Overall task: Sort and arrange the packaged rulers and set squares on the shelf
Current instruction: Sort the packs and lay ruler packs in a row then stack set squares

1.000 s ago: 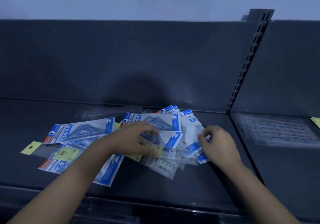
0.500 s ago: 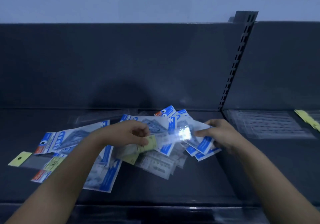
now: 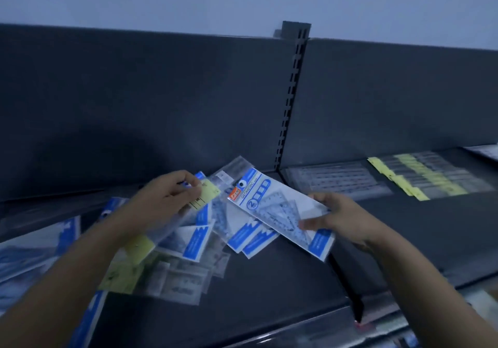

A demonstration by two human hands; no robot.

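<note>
Right hand [image 3: 339,221] grips the blue set-square pack [image 3: 272,207] by its near end, fingers curled. Left hand [image 3: 164,199] pinches a yellow-tagged ruler pack [image 3: 208,195]. The set-square pack's long axis slants up-left, just left of the slotted upright [image 3: 291,99]. The ruler row [image 3: 339,180] lies right of the upright, nearer the right hand.

Two hands are counted, the left hand [image 3: 167,199] and the right hand [image 3: 342,218], and one packet is held in each: a yellow-headed ruler packet [image 3: 208,195] and a GEOMETRIC set-square packet [image 3: 277,210]. At least six blue-and-white set-square packets [image 3: 194,242] are made out, the held one included, though an exact figure is prevented by overlap and blur. Three yellow headers [image 3: 137,245] are seen in the pile. Two groups of ruler packets, a clear group [image 3: 336,183] and a yellow-tagged group [image 3: 423,183], are laid in the neighbouring bay [image 3: 404,226], their numbers not countable.
</note>
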